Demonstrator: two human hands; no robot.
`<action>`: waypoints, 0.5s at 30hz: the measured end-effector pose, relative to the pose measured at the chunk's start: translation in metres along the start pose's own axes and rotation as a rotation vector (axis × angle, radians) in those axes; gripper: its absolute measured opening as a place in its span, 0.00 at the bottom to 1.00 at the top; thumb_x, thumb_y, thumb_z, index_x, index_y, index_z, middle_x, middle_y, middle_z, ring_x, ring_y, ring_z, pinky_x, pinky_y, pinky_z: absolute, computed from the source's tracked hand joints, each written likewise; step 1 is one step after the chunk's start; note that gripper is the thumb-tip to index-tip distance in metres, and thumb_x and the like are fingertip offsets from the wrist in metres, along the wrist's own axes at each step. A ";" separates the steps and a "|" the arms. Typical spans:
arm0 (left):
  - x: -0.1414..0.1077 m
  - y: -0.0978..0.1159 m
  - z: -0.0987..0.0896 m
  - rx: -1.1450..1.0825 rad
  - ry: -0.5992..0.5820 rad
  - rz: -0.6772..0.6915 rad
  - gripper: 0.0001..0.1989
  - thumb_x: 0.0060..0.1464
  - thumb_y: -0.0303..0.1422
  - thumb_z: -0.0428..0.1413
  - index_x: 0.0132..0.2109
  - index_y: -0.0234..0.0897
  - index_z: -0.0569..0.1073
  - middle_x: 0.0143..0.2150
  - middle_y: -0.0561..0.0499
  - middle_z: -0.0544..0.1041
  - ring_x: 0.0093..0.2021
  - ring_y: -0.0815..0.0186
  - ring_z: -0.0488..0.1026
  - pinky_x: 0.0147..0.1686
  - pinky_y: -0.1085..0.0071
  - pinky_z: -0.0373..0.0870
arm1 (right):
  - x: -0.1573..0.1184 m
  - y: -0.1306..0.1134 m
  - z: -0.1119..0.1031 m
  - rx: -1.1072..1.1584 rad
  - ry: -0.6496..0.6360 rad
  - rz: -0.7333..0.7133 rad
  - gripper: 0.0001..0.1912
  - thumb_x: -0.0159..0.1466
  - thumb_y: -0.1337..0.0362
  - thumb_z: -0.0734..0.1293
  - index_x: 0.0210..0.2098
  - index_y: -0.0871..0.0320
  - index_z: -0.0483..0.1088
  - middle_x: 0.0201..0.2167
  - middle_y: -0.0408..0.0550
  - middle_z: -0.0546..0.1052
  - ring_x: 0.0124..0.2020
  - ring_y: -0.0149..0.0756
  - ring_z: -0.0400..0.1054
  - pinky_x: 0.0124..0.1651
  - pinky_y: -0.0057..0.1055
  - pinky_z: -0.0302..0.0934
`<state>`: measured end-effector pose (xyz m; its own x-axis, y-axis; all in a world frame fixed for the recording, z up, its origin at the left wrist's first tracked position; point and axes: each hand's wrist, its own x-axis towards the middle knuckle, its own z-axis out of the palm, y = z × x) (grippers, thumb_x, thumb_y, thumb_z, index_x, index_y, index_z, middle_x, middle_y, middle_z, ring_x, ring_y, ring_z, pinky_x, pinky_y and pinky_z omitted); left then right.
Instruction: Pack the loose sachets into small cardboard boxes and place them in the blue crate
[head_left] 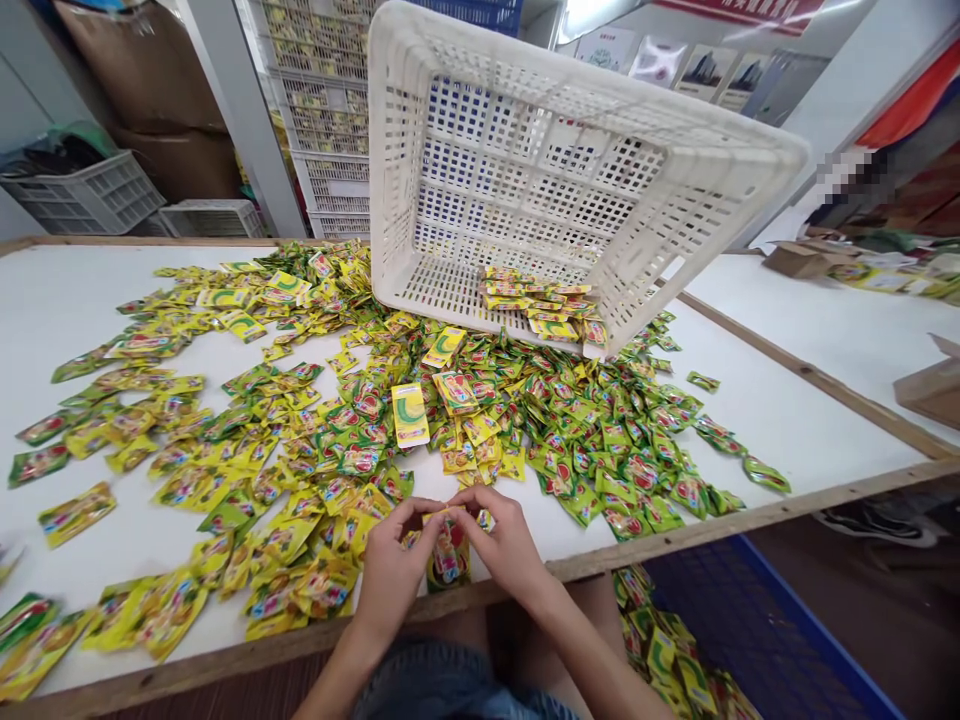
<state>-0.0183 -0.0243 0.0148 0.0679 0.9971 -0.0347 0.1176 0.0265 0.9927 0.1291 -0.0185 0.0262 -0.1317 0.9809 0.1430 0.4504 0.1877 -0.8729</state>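
Close to the table's front edge, my left hand (pixel 397 560) and my right hand (pixel 499 540) meet with fingers bent in a pinch. Between them they grip the top of a small candy-style packet (pixel 448 555), coloured green, yellow and red, which hangs below my thumbs. My fingers partly cover its upper edge. Just beyond the hands lie yellow packets (pixel 480 445) and a yellow card-like pack (pixel 411 415). A heap of green packets (pixel 600 460) spreads to the right, and yellow packets (pixel 300 530) crowd in on the left.
A white plastic basket (pixel 401 190) lies tipped towards me at the table's back, several packets (pixel 540 300) inside. The white table (pixel 810 420) has a wooden edge (pixel 750 515). Below, right, stands a blue crate (pixel 780 640) beside more packets (pixel 667 650). Stacked crates (pixel 322 120) rise behind.
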 end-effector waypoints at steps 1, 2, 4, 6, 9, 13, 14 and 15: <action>0.001 0.001 0.001 0.007 0.004 0.001 0.08 0.51 0.35 0.55 0.36 0.36 0.75 0.33 0.49 0.78 0.33 0.64 0.73 0.35 0.73 0.67 | 0.002 -0.001 -0.001 -0.002 0.000 0.016 0.06 0.62 0.63 0.62 0.33 0.58 0.70 0.28 0.44 0.74 0.30 0.31 0.66 0.35 0.27 0.60; 0.002 0.001 0.001 0.009 0.004 0.007 0.09 0.52 0.35 0.54 0.37 0.36 0.75 0.33 0.49 0.78 0.32 0.65 0.73 0.34 0.73 0.67 | 0.003 -0.001 -0.001 -0.004 0.000 0.028 0.07 0.62 0.63 0.62 0.33 0.58 0.70 0.27 0.44 0.73 0.29 0.31 0.66 0.34 0.27 0.60; 0.003 -0.001 0.002 -0.005 -0.004 0.022 0.09 0.52 0.35 0.54 0.38 0.36 0.75 0.35 0.49 0.78 0.33 0.64 0.73 0.35 0.72 0.67 | 0.003 0.000 -0.003 0.000 -0.002 0.031 0.07 0.62 0.63 0.61 0.32 0.58 0.70 0.26 0.43 0.73 0.28 0.31 0.65 0.33 0.26 0.60; 0.001 -0.007 0.002 -0.033 -0.013 0.034 0.10 0.52 0.35 0.55 0.39 0.37 0.76 0.38 0.48 0.78 0.37 0.63 0.73 0.39 0.71 0.68 | -0.001 0.004 -0.003 0.024 -0.001 0.011 0.08 0.62 0.62 0.61 0.33 0.58 0.70 0.29 0.44 0.74 0.31 0.32 0.67 0.36 0.27 0.61; -0.004 -0.017 0.002 -0.078 -0.023 0.035 0.09 0.50 0.35 0.56 0.39 0.37 0.76 0.40 0.47 0.78 0.41 0.61 0.73 0.43 0.69 0.68 | -0.010 0.012 0.003 0.116 0.009 -0.010 0.07 0.61 0.63 0.62 0.36 0.57 0.71 0.34 0.47 0.75 0.38 0.35 0.68 0.41 0.30 0.62; -0.009 -0.018 0.003 -0.071 -0.046 0.070 0.09 0.52 0.33 0.55 0.39 0.38 0.77 0.40 0.47 0.78 0.42 0.60 0.73 0.45 0.66 0.68 | -0.016 0.010 0.010 0.168 0.026 0.014 0.07 0.61 0.64 0.62 0.37 0.57 0.71 0.35 0.48 0.75 0.39 0.35 0.69 0.42 0.30 0.63; -0.008 -0.015 0.002 -0.041 -0.069 0.095 0.09 0.53 0.33 0.54 0.39 0.38 0.77 0.40 0.46 0.77 0.43 0.60 0.73 0.46 0.66 0.68 | -0.016 0.007 0.005 0.146 0.032 0.010 0.07 0.62 0.64 0.61 0.36 0.57 0.70 0.35 0.48 0.75 0.39 0.35 0.68 0.42 0.30 0.63; -0.005 -0.011 -0.001 0.001 -0.094 0.131 0.10 0.54 0.32 0.52 0.40 0.39 0.76 0.41 0.46 0.77 0.44 0.60 0.72 0.46 0.65 0.68 | -0.018 0.003 -0.004 0.109 0.043 0.004 0.08 0.62 0.64 0.60 0.36 0.57 0.70 0.34 0.48 0.74 0.38 0.35 0.68 0.42 0.30 0.62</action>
<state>-0.0210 -0.0297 0.0040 0.1750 0.9809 0.0844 0.1029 -0.1034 0.9893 0.1361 -0.0352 0.0223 -0.0909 0.9833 0.1574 0.3522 0.1796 -0.9185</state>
